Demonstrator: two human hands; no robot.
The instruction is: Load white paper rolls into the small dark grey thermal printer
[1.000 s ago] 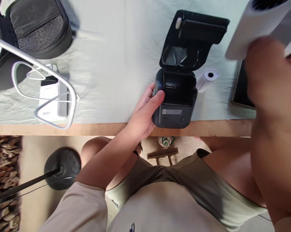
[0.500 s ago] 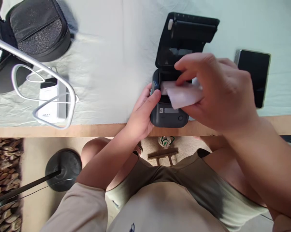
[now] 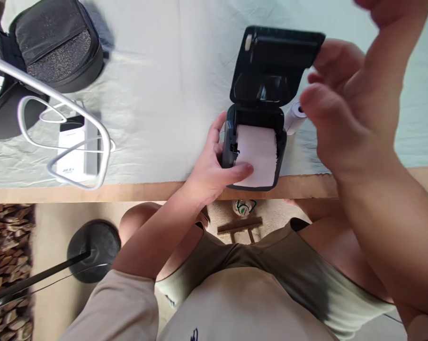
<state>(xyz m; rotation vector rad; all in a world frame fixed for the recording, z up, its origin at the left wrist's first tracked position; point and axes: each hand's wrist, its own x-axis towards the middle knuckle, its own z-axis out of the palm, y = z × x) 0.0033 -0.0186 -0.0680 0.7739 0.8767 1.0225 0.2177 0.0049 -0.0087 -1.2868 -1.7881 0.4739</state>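
A small dark portable printer (image 3: pixel 282 158) stands at the table's front edge with its black lid (image 3: pixel 271 61) swung up. White paper (image 3: pixel 260 147) lies across its inside and hangs over the front panel. My left hand (image 3: pixel 214 170) grips the printer's left side, thumb pressing on the paper. To the right, my right hand (image 3: pixel 356 104) is raised with fingers spread and nothing seen in it. One of its fingers is at the lid's right corner; I cannot tell if it touches. Just right of the printer is a white paper roll (image 3: pixel 295 117), partly behind the printer.
At the left are an open black case (image 3: pixel 57 47), a white cable (image 3: pixel 75 102) and a white box (image 3: pixel 71 151). The table's wooden edge (image 3: pixel 157 192) runs along the front. Below left stands a round black base (image 3: pixel 93 248) with a pole.
My right hand has left the paper and moved up and right. The paper now lies over the printer's front, and my left thumb has shifted onto it. The phone is now hidden.
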